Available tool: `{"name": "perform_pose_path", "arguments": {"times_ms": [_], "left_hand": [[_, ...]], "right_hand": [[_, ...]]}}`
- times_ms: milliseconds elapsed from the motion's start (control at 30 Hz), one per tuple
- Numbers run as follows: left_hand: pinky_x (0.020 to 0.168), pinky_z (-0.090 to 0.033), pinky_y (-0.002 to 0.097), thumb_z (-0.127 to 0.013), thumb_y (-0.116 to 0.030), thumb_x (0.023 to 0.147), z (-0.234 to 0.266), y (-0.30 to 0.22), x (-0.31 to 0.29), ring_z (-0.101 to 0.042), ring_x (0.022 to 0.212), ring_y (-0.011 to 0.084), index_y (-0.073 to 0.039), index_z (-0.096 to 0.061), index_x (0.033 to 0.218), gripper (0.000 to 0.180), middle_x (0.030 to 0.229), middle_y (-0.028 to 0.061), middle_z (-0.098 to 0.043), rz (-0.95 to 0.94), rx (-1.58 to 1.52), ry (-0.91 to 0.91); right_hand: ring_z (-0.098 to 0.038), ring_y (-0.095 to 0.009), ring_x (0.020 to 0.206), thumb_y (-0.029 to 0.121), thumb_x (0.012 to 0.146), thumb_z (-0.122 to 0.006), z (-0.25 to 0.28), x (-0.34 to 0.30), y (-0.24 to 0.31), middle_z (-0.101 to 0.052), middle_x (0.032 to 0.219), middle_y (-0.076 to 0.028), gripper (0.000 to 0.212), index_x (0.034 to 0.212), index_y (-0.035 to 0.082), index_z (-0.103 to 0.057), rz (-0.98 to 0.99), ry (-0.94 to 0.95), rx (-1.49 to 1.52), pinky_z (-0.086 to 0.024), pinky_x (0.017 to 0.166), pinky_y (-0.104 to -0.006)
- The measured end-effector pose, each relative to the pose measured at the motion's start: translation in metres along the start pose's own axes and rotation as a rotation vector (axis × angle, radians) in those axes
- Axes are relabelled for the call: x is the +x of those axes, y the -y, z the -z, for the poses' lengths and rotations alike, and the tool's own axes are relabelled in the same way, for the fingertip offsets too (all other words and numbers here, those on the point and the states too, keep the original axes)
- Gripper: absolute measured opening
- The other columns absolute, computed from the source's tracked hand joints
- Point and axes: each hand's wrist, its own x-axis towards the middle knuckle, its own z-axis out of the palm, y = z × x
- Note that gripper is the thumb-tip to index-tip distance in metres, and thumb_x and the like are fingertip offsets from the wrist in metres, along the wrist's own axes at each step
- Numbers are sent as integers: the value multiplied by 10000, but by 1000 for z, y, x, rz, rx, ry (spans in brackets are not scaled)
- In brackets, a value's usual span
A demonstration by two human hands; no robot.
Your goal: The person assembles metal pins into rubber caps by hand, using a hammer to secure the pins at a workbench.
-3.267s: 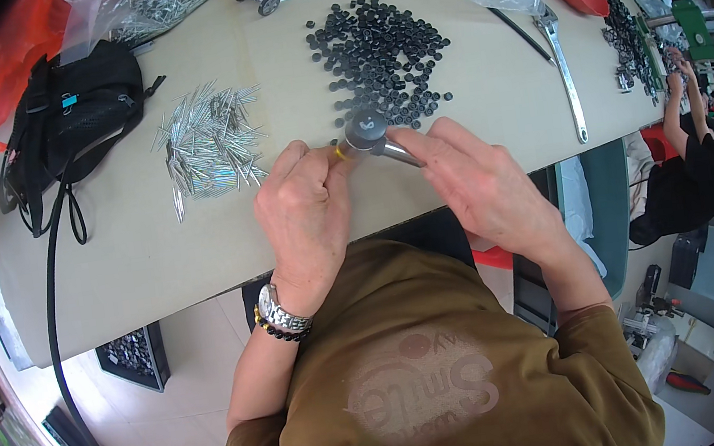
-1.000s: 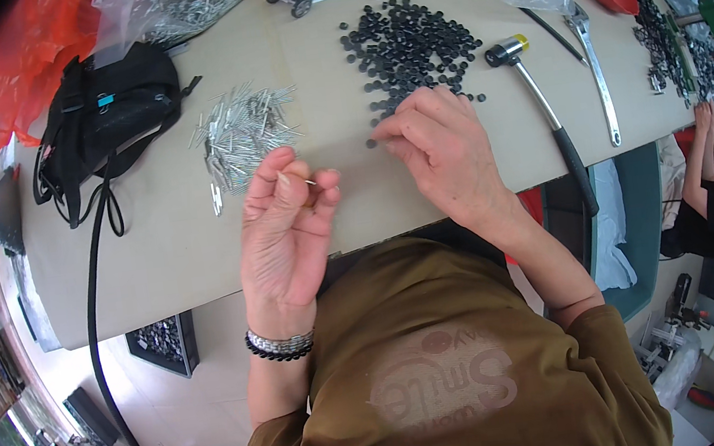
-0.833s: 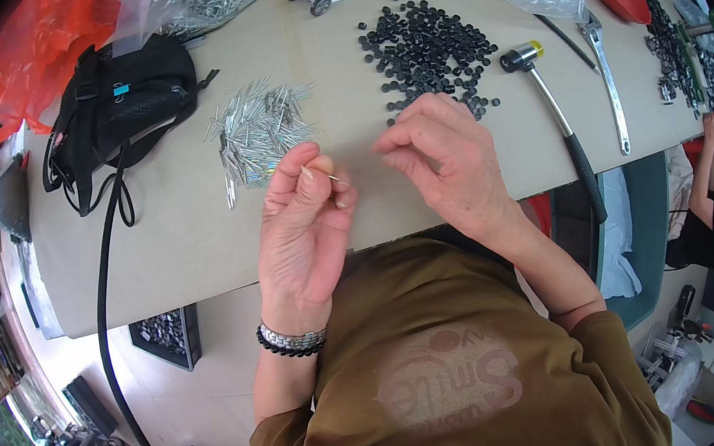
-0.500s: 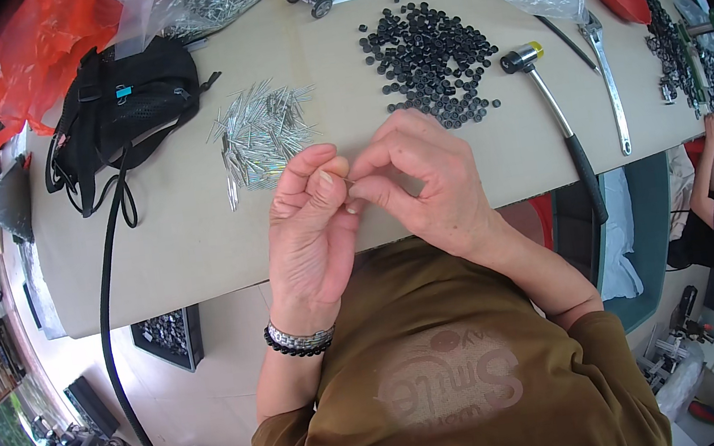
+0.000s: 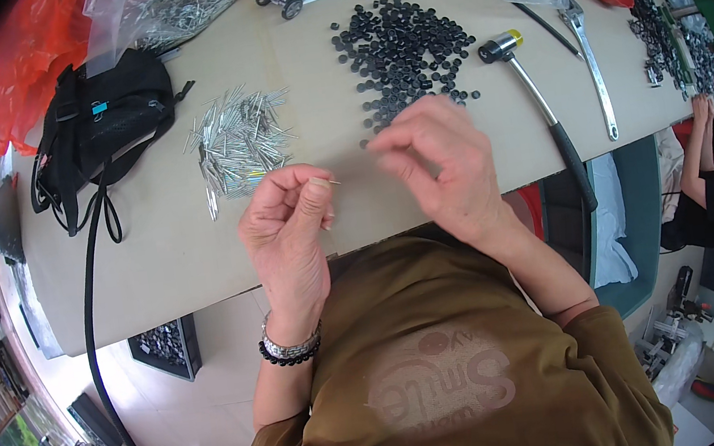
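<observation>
My left hand (image 5: 286,232) is closed in a pinch above the table's near edge. From between its thumb and forefinger sticks the tip of a thin metal pin (image 5: 333,182); the rest of it is hidden. My right hand (image 5: 448,161) is to the right, apart from the left hand, with thumb and forefinger spread and blurred at the tips. Just beyond it lies a spread pile of small black round caps (image 5: 406,45), partly covered by the hand. A heap of shiny thin metal pins (image 5: 242,139) lies beyond my left hand.
Right of the caps lie a mallet (image 5: 534,91), a dark rod (image 5: 550,31) and an adjustable wrench (image 5: 594,70). A black bag (image 5: 103,112) with a dangling strap lies left. Plastic bags (image 5: 158,14) line the far side. Another person's arms (image 5: 699,151) show far right.
My right hand has drawn away from the left hand toward the black caps, and its fingers have parted. The left hand keeps its pinch on the pin. The view has shifted slightly.
</observation>
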Motion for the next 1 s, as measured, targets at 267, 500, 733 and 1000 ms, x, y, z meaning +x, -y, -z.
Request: {"name": "perform_pose_path", "arguments": {"times_ms": [267, 500, 733, 1000], "left_hand": [[680, -458, 177, -698, -6, 950, -8, 4, 21, -577, 757, 23, 10, -676, 1003, 59, 859, -11, -677, -112, 422, 4], [680, -461, 193, -729, 17, 900, -12, 10, 27, -566, 744, 32, 6, -721, 941, 43, 847, -21, -672, -174, 532, 8], [576, -351, 248, -783, 35, 804, -21, 13, 33, -431, 641, 78, -11, -781, 877, 87, 698, -10, -521, -319, 807, 9], [574, -332, 240, -799, 20, 803, -22, 14, 34, -417, 643, 77, -17, -791, 900, 105, 685, -22, -486, -314, 854, 7]], "right_hand": [[-525, -215, 858, 88, 773, -671, -2, -14, -12, -554, 905, -5, 237, 990, 111, -763, 120, 46, -356, -371, 749, -369], [-517, -213, 865, 87, 783, -650, -2, -15, -11, -534, 901, -2, 287, 1048, 94, -761, 143, 118, -347, -361, 746, -367], [-552, -239, 861, 6, 759, -653, 20, -16, -31, -568, 905, -21, 307, 1015, 126, -772, 43, -78, -254, -399, 761, -371], [-545, -221, 778, -109, 785, -682, 53, -13, -42, -551, 824, -42, 283, 966, 85, -780, -109, -254, -159, -447, 694, -342]]}}
